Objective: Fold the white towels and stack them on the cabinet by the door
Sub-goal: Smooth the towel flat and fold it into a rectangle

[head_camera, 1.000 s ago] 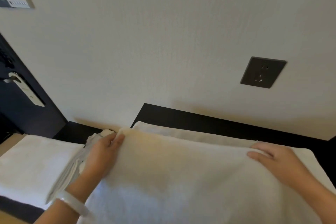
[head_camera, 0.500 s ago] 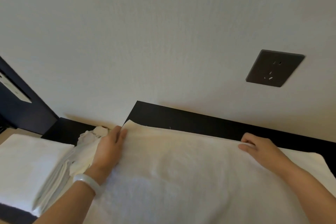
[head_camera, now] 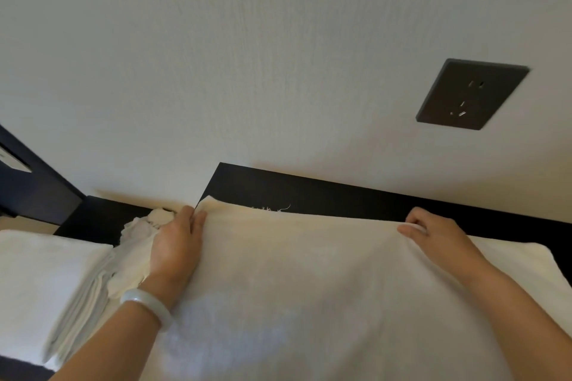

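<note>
Left hand [head_camera: 176, 250] pinches the far left corner of the white towel [head_camera: 309, 272]; right hand [head_camera: 433, 232] pinches the same edge further right. Since the earlier frames both hands have carried that edge rearward, and it now lies on the black cabinet top [head_camera: 340, 198], covering the lower layer. Folded towels [head_camera: 40, 272] sit just left.

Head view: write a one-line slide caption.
Left hand and right hand hold the white towel by its far edge on the dark cabinet, folded towels alongside.
</note>
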Motion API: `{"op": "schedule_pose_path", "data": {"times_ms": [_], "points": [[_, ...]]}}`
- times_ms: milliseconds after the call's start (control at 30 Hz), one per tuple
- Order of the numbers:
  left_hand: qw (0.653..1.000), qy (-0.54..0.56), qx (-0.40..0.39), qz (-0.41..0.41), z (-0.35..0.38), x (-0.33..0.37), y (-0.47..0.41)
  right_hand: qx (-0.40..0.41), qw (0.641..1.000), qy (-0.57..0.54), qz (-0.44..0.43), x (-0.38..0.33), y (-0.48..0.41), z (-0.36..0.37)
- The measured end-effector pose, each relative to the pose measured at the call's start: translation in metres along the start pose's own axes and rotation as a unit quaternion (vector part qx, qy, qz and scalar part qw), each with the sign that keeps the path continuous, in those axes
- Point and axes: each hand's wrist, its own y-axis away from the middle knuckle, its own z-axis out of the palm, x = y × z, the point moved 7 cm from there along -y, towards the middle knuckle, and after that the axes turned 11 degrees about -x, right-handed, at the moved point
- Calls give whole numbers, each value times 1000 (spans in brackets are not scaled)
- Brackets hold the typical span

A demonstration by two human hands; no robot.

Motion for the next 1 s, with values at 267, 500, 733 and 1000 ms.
{"op": "schedule_pose_path", "data": {"times_ms": [267, 500, 733, 1000], "points": [[1000, -23, 5, -10, 5, -4, -4, 120, 950, 240, -160, -119, 25, 80], [1000, -18, 0, 0, 11, -9, -5, 18, 967, 255, -21, -84, 36, 119], [999, -39, -9, -7, 15, -10, -6, -4, 975, 220, 21, -126, 37, 115], [998, 5, -53, -31, 10, -10, -5, -110, 949, 295, 29, -170, 36, 144]]}}
